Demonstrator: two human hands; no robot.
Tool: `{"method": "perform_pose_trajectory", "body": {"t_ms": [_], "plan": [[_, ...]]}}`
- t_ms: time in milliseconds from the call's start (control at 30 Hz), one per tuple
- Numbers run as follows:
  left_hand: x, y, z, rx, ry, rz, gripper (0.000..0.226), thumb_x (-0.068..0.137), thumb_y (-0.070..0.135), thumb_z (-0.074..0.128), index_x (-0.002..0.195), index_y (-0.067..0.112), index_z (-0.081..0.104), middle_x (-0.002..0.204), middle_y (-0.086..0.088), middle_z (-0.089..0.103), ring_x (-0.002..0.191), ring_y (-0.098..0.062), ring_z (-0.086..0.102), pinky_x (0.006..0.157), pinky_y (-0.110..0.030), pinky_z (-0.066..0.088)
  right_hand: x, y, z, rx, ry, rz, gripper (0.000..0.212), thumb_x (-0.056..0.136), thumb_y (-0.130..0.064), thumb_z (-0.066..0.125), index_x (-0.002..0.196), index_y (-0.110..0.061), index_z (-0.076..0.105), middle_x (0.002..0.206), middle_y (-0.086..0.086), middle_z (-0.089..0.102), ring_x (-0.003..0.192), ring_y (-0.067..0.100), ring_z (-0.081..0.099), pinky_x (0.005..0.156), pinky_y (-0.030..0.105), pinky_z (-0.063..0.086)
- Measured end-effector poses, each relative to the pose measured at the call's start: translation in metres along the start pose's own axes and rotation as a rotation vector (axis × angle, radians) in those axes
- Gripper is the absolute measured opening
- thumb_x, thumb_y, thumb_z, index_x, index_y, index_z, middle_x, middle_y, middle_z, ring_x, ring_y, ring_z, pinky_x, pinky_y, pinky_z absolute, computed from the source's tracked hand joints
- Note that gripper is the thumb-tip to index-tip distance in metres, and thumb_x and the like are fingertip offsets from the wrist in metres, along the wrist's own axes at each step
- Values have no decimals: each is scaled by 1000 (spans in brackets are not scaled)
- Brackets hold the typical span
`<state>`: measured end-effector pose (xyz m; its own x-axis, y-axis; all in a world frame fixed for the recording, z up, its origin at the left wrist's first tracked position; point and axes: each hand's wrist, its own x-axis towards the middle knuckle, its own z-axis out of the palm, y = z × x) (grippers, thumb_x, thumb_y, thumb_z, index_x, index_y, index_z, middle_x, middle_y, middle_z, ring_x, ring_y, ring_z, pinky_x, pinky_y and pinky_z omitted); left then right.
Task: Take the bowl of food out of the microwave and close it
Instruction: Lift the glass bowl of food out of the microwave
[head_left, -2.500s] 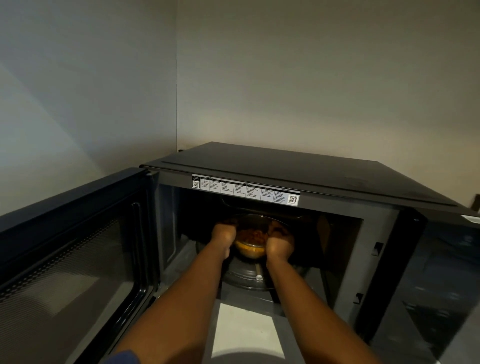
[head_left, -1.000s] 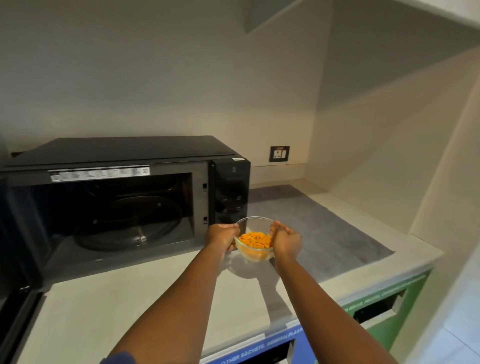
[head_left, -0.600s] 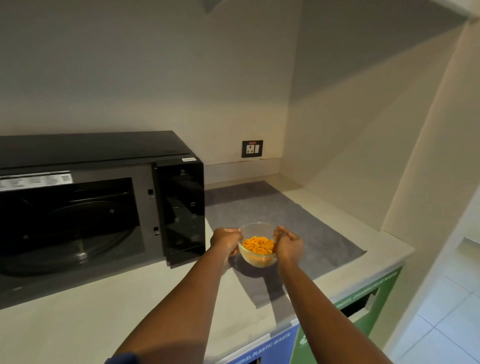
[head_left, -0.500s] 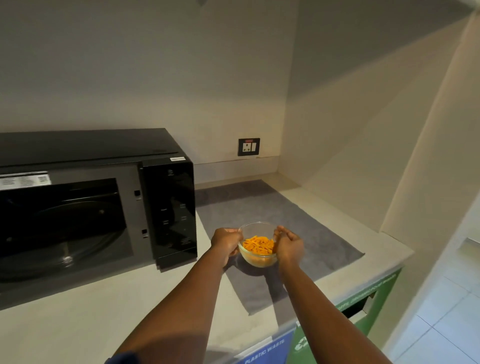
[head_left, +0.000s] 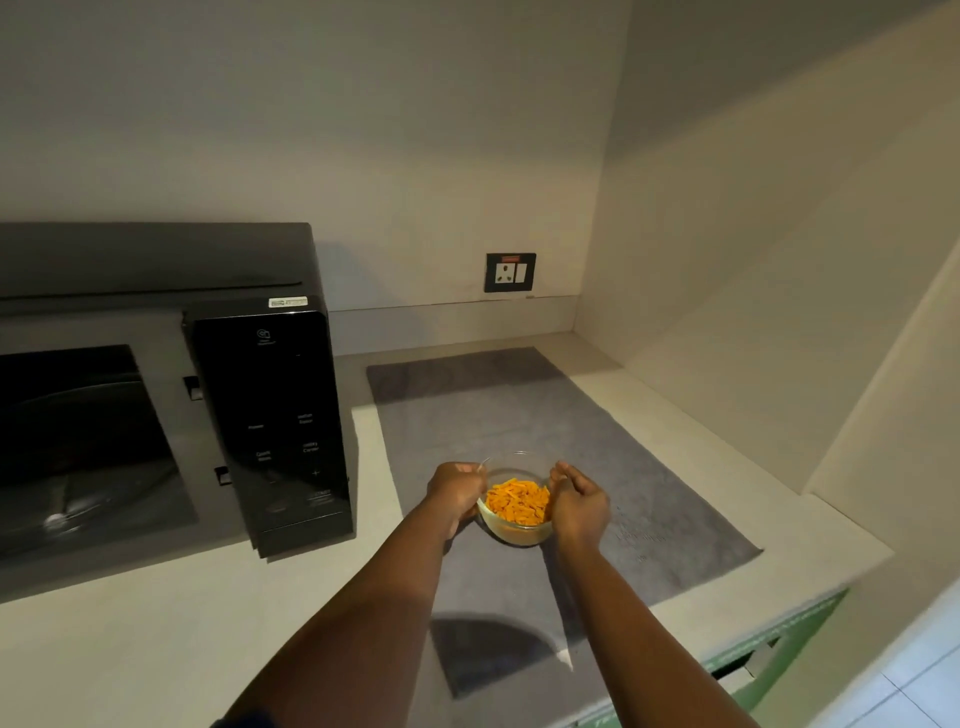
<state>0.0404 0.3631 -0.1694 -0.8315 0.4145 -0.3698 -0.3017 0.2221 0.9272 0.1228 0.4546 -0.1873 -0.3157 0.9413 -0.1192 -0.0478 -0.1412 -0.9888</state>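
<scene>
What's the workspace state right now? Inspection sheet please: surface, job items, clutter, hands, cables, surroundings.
Surface: pale counter with a grey mat on its right part.
Job's things: glass bowl of orange food over the mat; whether it rests on it cannot be told. Black microwave at left, cavity open, door out of frame.
Clutter: nothing seen.
Grippers: left hand and right hand clasp opposite sides of the bowl.
Cables: nothing seen; a wall socket behind the mat has nothing plugged in.
Surroundings: plain walls forming a corner, green cabinet front below the counter edge.
</scene>
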Motion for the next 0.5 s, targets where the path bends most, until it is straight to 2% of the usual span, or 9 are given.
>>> {"method": "perform_pose_trajectory", "body": {"t_ms": [67, 167, 267, 400, 500], "plan": [[7, 2, 3, -3, 21, -1, 28, 88, 10, 57, 113, 1, 67, 94, -16, 63, 84, -24, 59, 64, -27, 50, 8, 2, 4, -6, -15, 2, 25, 88, -8, 57, 111, -1, 65, 112, 21, 69, 104, 31, 64, 99, 43, 49], [14, 1, 5, 11, 43, 1, 29, 88, 11, 58, 114, 1, 66, 107, -23, 68, 89, -26, 62, 83, -35, 53, 15, 5, 7, -27, -21, 7, 25, 88, -10, 57, 110, -2, 66, 114, 18, 69, 105, 29, 63, 99, 41, 49], [18, -1, 8, 39, 50, 8, 31, 89, 14, 57, 117, 2, 66, 120, -23, 66, 109, -34, 64, 98, -41, 51, 19, 10, 8, 11, -22, 47, 24, 88, -9, 57, 110, -4, 66, 113, 19, 69, 105, 32, 64, 98, 47, 50], [19, -4, 10, 42, 52, 16, 31, 89, 12, 55, 117, 2, 66, 120, -24, 66, 107, -32, 64, 97, -41, 50, 21, 13, 8, 2, -33, 52, 24, 89, -10, 55, 110, -6, 66, 114, 18, 68, 107, 32, 63, 99, 48, 49], [16, -7, 11, 58, 39, 25, 33, 89, 5, 53, 120, 2, 63, 124, -23, 64, 114, -35, 61, 100, -43, 49, 18, 10, 4, -86, -43, 11, 25, 90, -11, 53, 112, -7, 65, 118, 16, 67, 111, 30, 60, 102, 44, 46]]}}
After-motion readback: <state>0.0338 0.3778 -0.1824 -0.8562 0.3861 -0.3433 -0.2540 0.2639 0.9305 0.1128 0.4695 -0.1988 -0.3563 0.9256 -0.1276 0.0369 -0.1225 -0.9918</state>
